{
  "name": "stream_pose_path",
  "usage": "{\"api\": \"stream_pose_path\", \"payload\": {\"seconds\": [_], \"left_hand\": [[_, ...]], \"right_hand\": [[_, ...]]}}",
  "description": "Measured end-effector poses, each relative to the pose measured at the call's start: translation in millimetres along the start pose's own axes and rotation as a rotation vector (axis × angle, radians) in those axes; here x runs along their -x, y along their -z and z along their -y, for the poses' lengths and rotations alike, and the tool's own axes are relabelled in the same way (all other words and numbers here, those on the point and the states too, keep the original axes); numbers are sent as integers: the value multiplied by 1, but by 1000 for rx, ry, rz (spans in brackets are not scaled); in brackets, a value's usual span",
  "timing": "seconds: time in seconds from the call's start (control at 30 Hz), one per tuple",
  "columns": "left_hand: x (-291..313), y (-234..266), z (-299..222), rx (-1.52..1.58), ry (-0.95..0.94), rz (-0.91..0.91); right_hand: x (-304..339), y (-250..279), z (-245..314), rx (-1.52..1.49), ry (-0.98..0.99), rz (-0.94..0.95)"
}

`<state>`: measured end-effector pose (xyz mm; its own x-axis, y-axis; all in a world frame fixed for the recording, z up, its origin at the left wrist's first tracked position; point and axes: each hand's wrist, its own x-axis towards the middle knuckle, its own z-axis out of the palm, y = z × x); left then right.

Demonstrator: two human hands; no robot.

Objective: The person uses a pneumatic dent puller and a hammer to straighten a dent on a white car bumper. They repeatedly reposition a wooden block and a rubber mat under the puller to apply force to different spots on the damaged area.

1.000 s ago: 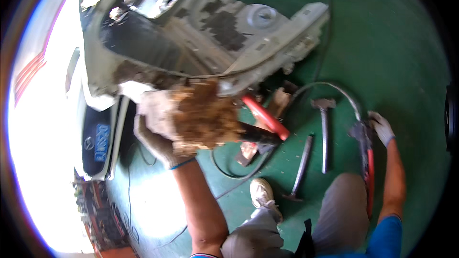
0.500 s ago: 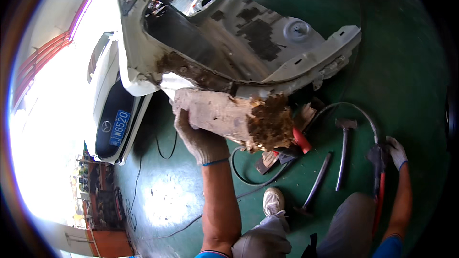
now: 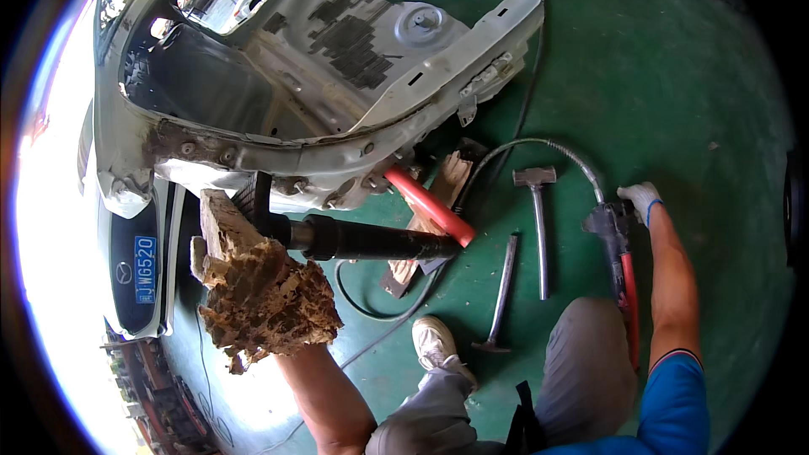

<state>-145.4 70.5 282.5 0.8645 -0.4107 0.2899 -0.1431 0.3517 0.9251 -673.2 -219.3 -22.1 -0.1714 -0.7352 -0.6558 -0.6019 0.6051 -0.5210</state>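
Holding wood block (image 3: 265, 299): left hand (image 3: 198, 259), fingers clasping it, mostly hidden.
Wood block: near left end of black tube (image 3: 371, 238).
Touching pump (image 3: 608, 219): right hand (image 3: 642, 196); cannot tell whether gripping.

Rough, splintered wood crumbles at one end of a block (image 3: 265, 303), its pale side matt and smoother, against the black metal of a cylindrical ram (image 3: 371, 238). A red tube (image 3: 431, 208) gleams smooth and glossy. Dull grey metal on the car body shell (image 3: 424, 59) carries coarse dark patches. Hammers (image 3: 540, 240) show smooth, shiny metal handles; the green floor (image 3: 657, 101) reflects light, the grey trousers (image 3: 586, 362) are matt cloth.
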Motion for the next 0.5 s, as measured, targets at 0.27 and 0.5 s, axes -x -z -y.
{"api": "stream_pose_path", "payload": {"seconds": [0.27,0.5], "left_hand": [[-14,1,0,78,16,9],[-23,15,1,47,11,22]], "right_hand": [[36,-19,25,723,362,-404],[122,-190,93,-947,414,146]]}}
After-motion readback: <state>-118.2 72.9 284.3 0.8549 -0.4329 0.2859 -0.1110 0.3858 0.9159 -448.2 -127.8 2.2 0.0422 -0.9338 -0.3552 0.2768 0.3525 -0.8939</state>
